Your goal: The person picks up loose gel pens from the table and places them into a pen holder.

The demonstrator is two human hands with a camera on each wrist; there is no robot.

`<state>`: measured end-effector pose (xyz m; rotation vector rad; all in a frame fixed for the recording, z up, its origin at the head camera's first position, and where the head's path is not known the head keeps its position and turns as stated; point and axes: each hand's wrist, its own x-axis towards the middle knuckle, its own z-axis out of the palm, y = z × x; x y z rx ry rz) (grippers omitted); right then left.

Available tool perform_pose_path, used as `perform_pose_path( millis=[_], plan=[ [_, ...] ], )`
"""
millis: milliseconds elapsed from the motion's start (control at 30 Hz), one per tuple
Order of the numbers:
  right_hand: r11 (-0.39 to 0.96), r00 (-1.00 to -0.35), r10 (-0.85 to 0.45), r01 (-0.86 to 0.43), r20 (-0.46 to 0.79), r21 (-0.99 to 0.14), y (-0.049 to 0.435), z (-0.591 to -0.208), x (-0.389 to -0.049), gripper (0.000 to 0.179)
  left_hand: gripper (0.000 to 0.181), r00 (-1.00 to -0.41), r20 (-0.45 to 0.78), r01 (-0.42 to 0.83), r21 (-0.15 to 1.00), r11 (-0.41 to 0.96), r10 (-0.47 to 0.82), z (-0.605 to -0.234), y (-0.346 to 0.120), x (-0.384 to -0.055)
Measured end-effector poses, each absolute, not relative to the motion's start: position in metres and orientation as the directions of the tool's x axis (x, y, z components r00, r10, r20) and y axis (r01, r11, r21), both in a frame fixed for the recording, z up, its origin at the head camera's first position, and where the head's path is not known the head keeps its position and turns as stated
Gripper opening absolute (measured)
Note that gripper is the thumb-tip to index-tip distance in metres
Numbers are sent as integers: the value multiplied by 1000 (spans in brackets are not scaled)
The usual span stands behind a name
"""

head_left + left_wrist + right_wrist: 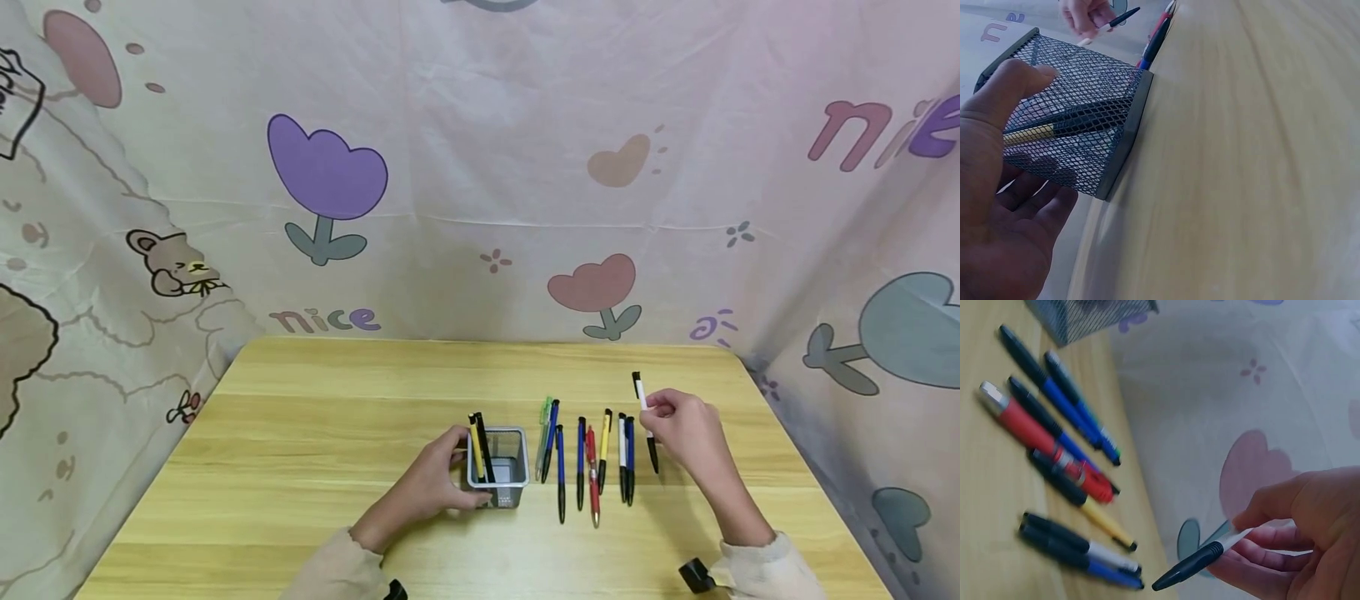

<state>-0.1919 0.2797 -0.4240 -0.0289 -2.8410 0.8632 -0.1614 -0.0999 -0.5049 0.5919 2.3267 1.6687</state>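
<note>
My left hand [438, 477] grips a mesh pen holder [510, 496] from its left side, thumb at the front and fingers behind. Inside lean a yellow pen [476, 446] and a black pen [485, 446]; the left wrist view shows them through the mesh [1085, 94]. At the right, my right hand [686, 425] pinches a white pen [641, 392] with black ends between thumb and fingers. In the right wrist view the dark grip end of this pen [1188, 565] points down and left, away from the hand [1297, 537].
Between the hands lies a row of pens on the wooden table [337, 400]: a green pen [542, 437], several blue ones, a red pen [592, 475], a yellow-and-black pen [604, 450] and another white pen [622, 458]. A printed curtain [450, 167] hangs behind the table.
</note>
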Motion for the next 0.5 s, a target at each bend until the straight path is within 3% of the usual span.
perform_pose_path(
  millis=[500],
  plan=[
    [733,-977,-10,-153,215,-663,239,-397,-183,20,82,-894,52,198,937,289,445,-505,-100,-162]
  ],
)
